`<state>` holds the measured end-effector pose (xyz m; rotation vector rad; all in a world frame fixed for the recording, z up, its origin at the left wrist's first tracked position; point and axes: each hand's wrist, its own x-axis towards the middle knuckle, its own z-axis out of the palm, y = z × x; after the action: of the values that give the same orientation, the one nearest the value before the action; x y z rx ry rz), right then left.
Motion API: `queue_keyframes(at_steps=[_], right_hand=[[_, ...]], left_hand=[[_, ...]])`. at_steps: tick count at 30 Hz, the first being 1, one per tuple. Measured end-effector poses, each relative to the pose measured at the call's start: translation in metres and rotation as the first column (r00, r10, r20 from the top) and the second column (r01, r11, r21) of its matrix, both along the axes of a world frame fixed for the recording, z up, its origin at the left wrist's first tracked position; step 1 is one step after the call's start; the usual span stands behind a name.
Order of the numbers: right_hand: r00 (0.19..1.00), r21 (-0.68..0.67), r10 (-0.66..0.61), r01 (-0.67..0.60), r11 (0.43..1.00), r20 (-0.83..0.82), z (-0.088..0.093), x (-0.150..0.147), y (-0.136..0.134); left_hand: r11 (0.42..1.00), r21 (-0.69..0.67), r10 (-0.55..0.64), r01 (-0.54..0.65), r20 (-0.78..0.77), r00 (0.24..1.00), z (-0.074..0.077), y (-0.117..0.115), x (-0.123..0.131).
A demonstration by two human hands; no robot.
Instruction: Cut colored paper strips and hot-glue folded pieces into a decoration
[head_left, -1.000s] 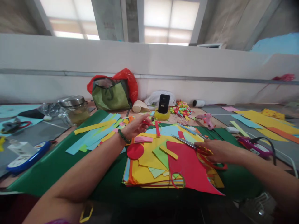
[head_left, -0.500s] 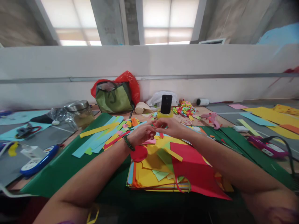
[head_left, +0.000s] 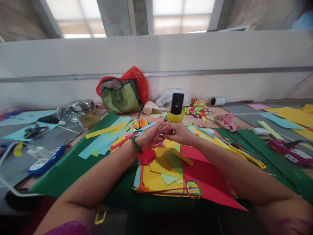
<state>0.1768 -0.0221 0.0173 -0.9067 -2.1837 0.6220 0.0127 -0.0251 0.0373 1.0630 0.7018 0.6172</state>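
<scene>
My left hand (head_left: 152, 135), with a dark green beaded bracelet (head_left: 137, 145) at its wrist, meets my right hand (head_left: 180, 133) above a stack of coloured paper (head_left: 156, 178). Fingers of both hands are curled and pinched together at the tips. Whatever small piece lies between them is too hidden to name. Under my left wrist lies a red paper circle (head_left: 147, 156). A red sheet (head_left: 207, 171) with a rounded cut-out rests on the stack beneath my right forearm. Between them lie an orange-yellow strip (head_left: 183, 157) and green scraps.
Blue and yellow paper strips (head_left: 105, 130) spread over green sheets at the left. Behind my hands, a phone (head_left: 177, 103) stands in a yellow tape roll (head_left: 175, 116). A pink glue gun (head_left: 227, 120), glass jar (head_left: 85, 114), green bag (head_left: 121, 96) and power strips (head_left: 46, 160) stand around.
The view has shifted, so the bench sits a little higher. Both hands stay together, with slight finger movement. A yellow-edged tool beside my right forearm shows more clearly.
</scene>
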Motion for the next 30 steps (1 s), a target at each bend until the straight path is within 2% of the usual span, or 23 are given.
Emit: queue_keyframes(at_steps=[3, 5, 9, 12, 15, 17, 22, 25, 26, 28, 30], right_hand=[[0.999, 0.099, -0.038, 0.036, 0.994, 0.025, 0.000, 0.000, -0.001], [0.996, 0.104, -0.091, 0.090, 0.991, 0.009, 0.001, 0.000, -0.002], [0.992, 0.044, -0.127, 0.126, 0.991, 0.007, 0.002, -0.001, -0.002], [0.991, -0.018, -0.114, 0.113, 0.993, -0.074, 0.001, -0.004, 0.000], [0.979, -0.143, -0.082, 0.056, 0.988, -0.186, -0.001, -0.005, 0.003], [0.969, -0.206, -0.089, 0.040, 0.978, -0.231, -0.004, -0.006, 0.005], [0.965, -0.233, -0.083, 0.023, 0.972, -0.249, -0.012, -0.010, 0.010], [0.968, -0.268, -0.090, 0.025, 0.963, -0.234, -0.013, -0.009, 0.014], [0.974, -0.252, -0.124, 0.074, 0.965, -0.191, -0.012, -0.006, 0.016], [0.964, -0.151, -0.265, 0.262, 0.953, -0.001, -0.008, 0.003, 0.021], [0.886, -0.026, -0.415, 0.429, 0.903, 0.206, -0.005, 0.014, 0.027]], left_hand=[[0.997, 0.065, -0.039, 0.042, -0.055, 0.998, 0.002, -0.001, -0.004], [0.978, 0.193, -0.052, 0.079, -0.145, 0.988, 0.005, 0.001, -0.009], [0.869, 0.491, 0.089, 0.065, -0.285, 0.954, 0.010, 0.009, -0.022], [0.810, 0.586, 0.190, 0.002, -0.265, 0.945, 0.011, 0.015, -0.025], [0.788, 0.613, 0.246, -0.059, -0.227, 0.942, 0.013, 0.016, -0.024], [0.791, 0.610, 0.261, -0.055, -0.254, 0.932, 0.015, 0.014, -0.024], [0.780, 0.623, 0.196, 0.061, -0.336, 0.921, 0.011, 0.015, -0.024], [0.802, 0.596, 0.208, 0.025, -0.319, 0.924, 0.005, 0.023, -0.026], [0.811, 0.586, 0.240, -0.009, -0.319, 0.917, 0.003, 0.025, -0.027], [0.817, 0.570, 0.319, -0.089, -0.317, 0.893, 0.002, 0.031, -0.030], [0.818, 0.555, 0.373, -0.153, -0.308, 0.875, 0.002, 0.035, -0.034]])
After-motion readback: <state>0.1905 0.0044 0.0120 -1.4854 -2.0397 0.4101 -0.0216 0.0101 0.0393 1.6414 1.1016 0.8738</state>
